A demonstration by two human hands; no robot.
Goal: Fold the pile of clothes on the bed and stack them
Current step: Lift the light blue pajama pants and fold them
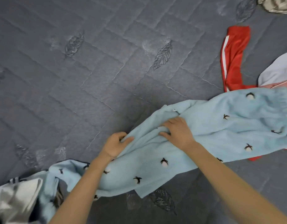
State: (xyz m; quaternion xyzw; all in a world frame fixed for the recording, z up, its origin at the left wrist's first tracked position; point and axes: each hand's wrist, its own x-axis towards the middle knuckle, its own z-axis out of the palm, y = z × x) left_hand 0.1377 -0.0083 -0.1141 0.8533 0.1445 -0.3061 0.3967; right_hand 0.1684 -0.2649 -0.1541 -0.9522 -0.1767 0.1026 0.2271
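A pair of fluffy light blue pants point(196, 135) with little white pom-poms lies across the gray quilted bedspread point(91, 70), running from about 8 o'clock up to 3 o'clock. The stretchy waistband is at the 3 o'clock end. The left hand point(115, 145) is closed on a bunched edge of the pants, thumb on top and fingers tucked under the cloth. The right hand point(178, 131) sits just beside it with the fingers curled into a fold, pinching the soft fabric.

I think the person is laying the pants out flat before folding. To do it well, both hands should pull the lumpy middle smooth, line one leg up on the other, and only then fold the legs toward the waistband. Fluffy cloth slips and puffs up, so pressing it down flat would help.

Red pants point(233, 59) with a white stripe lie at 2 o'clock, and part of them is under the blue pants. A white and pink piece of clothing point(278, 73) is cut off at the right edge, so I cannot tell what it is. A shiny silver-white cloth point(15, 198) at 8 o'clock is cut off too. A patterned thing point(276, 4) peeks in at 1 o'clock. No folded stack is in sight.
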